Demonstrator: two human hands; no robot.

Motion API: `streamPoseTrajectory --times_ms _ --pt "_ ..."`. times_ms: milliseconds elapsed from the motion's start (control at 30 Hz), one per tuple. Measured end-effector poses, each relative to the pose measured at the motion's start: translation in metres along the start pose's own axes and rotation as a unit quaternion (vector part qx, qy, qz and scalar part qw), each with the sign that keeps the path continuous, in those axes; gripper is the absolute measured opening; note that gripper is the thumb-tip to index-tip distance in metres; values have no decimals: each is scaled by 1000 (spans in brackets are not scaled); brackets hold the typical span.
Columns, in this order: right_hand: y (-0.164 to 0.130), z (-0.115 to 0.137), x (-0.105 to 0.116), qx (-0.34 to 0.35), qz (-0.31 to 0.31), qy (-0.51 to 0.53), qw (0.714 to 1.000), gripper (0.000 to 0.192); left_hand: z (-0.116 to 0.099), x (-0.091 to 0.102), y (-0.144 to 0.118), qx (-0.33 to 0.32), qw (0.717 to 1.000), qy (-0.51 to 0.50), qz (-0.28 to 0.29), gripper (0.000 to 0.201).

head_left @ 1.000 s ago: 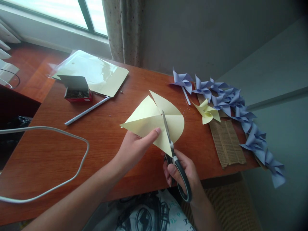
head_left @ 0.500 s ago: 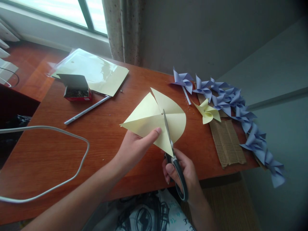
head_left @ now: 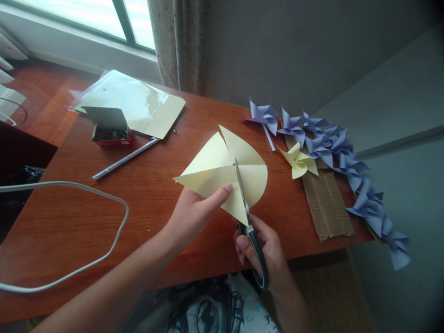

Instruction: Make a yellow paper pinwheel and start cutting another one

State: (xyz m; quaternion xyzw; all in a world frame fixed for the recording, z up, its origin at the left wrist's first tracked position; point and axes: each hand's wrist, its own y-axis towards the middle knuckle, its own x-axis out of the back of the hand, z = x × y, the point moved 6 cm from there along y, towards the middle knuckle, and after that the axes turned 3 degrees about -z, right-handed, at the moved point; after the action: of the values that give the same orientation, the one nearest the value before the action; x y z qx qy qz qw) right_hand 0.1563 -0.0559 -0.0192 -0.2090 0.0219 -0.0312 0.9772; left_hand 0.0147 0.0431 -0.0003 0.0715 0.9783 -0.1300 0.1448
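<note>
The left hand (head_left: 192, 213) pinches the yellow paper (head_left: 222, 173) at its seven o'clock edge. The right hand (head_left: 267, 252) grips the scissors (head_left: 248, 217), blades in the paper at five o'clock, pointing toward twelve.

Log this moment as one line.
left hand holds yellow paper | right hand holds scissors, blades in paper | above wooden table

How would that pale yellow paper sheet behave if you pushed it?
The pale yellow paper sheet looks thin and light; its cut flaps curl upward, so it would probably flop and slide easily. The left hand pinches it while grey-handled scissors cut, suggesting it needs steadying.
</note>
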Motion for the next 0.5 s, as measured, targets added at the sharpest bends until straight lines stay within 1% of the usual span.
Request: streamPoseTrajectory --times_ms 367,500 --pt "1 1 -1 4 -1 -11 1000 44 -1 0 1 -8 1000 -4 3 20" --pt "1 -1 0 -1 -1 1 1000 47 1 1 1 -7 1000 -6 1 21"
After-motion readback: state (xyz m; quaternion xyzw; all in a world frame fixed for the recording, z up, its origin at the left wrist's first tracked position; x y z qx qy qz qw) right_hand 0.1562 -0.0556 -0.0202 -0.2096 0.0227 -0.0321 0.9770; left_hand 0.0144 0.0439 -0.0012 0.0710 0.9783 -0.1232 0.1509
